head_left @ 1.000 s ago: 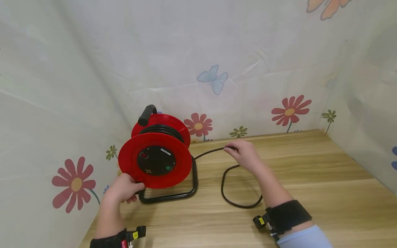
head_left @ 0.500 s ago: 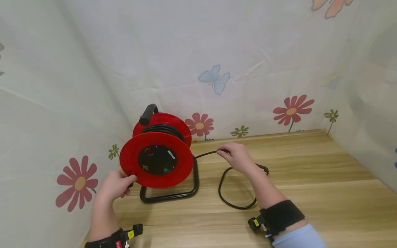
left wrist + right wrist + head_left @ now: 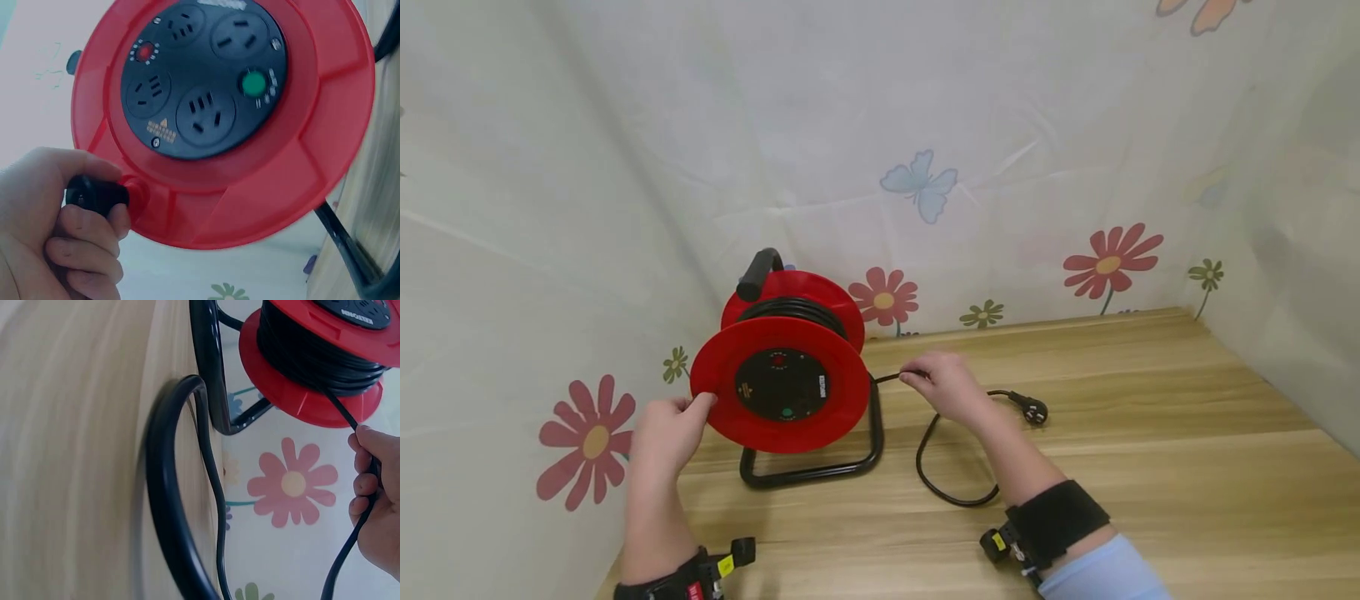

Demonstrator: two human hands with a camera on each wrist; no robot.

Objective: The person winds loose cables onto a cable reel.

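1. Since a second ago your left hand has climbed from the bottom of the red cable reel to its left rim, the reel face has turned, and your right hand has slid along the black cable towards the reel; the plug now lies in view on the table.
2. Your left hand curls round the small black crank knob at the reel's edge, thumb over it and fingers folded beneath, forearm rising from the lower left.
3. Your right hand pinches the cable between fingertips and thumb just right of the reel, wrist raised above the table, forearm angled in from the lower right.
4. The reel stands upright on its black tube frame at the table's left rear, near the flowered wall sheet.
5. Behind your right hand the slack cable loops on the table and ends at the plug.
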